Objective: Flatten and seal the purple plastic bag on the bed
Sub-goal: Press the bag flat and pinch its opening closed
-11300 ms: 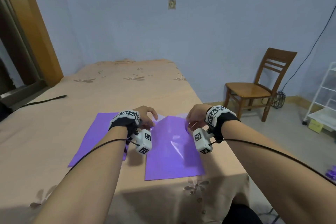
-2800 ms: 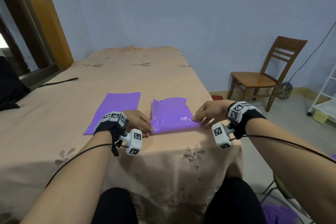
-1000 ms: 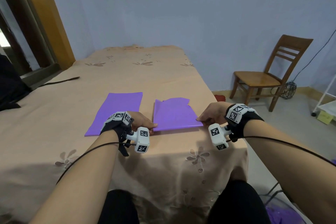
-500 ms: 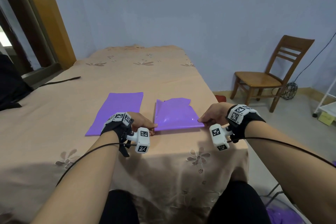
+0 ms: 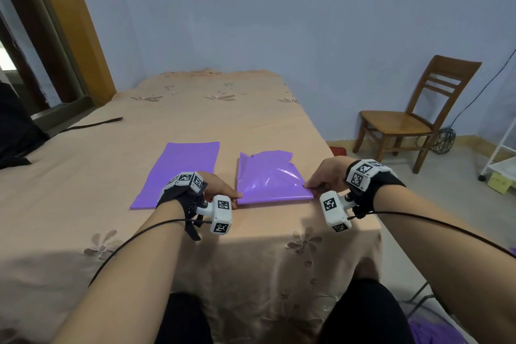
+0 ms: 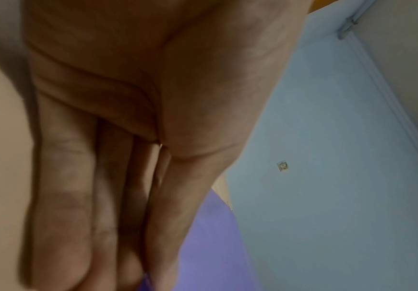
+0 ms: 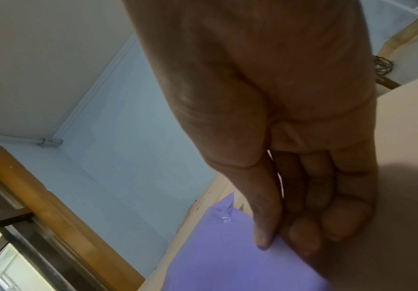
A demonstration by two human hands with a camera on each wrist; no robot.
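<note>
A glossy purple plastic bag (image 5: 272, 179) lies on the peach bedsheet (image 5: 212, 120) near the bed's front right corner, slightly puffed in the middle, with its far end crumpled. My left hand (image 5: 237, 198) pinches its near left corner. In the left wrist view the thumb lies along the fingers (image 6: 60, 216) with purple film (image 6: 215, 246) caught at their tips. My right hand (image 5: 307, 185) pinches the near right corner. In the right wrist view its thumb (image 7: 265, 226) presses on top of the bag (image 7: 227, 261), with the fingers beside and under the edge.
A second purple bag (image 5: 178, 173) lies flat just left of my left hand. A black cable (image 5: 92, 124) and a dark bundle (image 5: 14, 131) are at the bed's left. A wooden chair (image 5: 405, 120) and a white rack (image 5: 502, 153) stand on the floor to the right.
Since 11 seconds ago the bag lies shorter, and my hands have gone from its far end to its near corners. Over the last second both hands have kept their hold with barely any shift.
</note>
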